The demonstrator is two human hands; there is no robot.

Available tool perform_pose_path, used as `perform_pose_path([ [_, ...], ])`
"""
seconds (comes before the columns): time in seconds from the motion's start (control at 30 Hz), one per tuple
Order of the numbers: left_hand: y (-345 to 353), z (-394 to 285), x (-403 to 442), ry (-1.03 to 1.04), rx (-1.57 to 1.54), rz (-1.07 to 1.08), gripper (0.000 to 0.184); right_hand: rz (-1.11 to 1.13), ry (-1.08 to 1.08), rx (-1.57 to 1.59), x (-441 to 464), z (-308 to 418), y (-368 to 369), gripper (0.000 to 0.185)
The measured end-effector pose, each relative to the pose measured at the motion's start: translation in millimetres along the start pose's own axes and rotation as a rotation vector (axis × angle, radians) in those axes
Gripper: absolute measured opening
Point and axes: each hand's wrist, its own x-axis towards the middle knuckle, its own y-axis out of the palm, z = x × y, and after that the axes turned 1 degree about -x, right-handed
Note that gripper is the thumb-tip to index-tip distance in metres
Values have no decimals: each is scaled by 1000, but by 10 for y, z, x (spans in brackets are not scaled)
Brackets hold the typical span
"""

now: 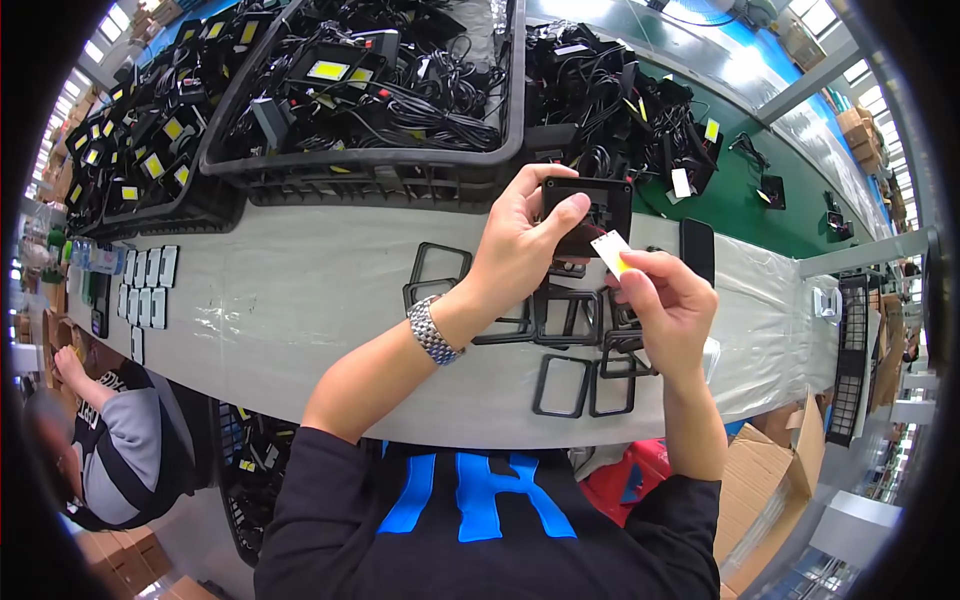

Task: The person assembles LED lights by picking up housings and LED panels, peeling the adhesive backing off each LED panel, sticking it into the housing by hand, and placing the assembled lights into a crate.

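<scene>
My left hand (520, 240), with a metal watch on its wrist, is closed around a black lamp housing (620, 200), its thumb lying over the open inside. Between thumb and fingers of my right hand (672, 305) is a small white LED board (609, 248) with a yellow patch, tilted beside the housing's lower right edge. A thin wire shows near the board's upper end. Below both hands, several black rectangular frames (562, 388) lie on the pale table cover (300, 300), some overlapping.
A large black crate (360, 170) full of cabled lamp parts stands at the back, with more piles left (130, 150) and right (610, 100). Silvery rectangular pieces (152, 268) lie in rows at left. A dark phone-like slab (697, 250) is right. Another person (130, 440) sits at left.
</scene>
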Motion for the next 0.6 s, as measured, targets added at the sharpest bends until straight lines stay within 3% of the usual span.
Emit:
perform_pose_path([
  [0.2,-28,-97,-82,-39,40,-3,28,23,68,-87,12,210,-77,23],
  [0.43,-54,-8,-107,76,205,-11,26,-52,103,-87,94,282,-31,17],
  [0.6,-10,-149,-143,-25,31,-19,26,15,65,-104,110,314,-56,16],
])
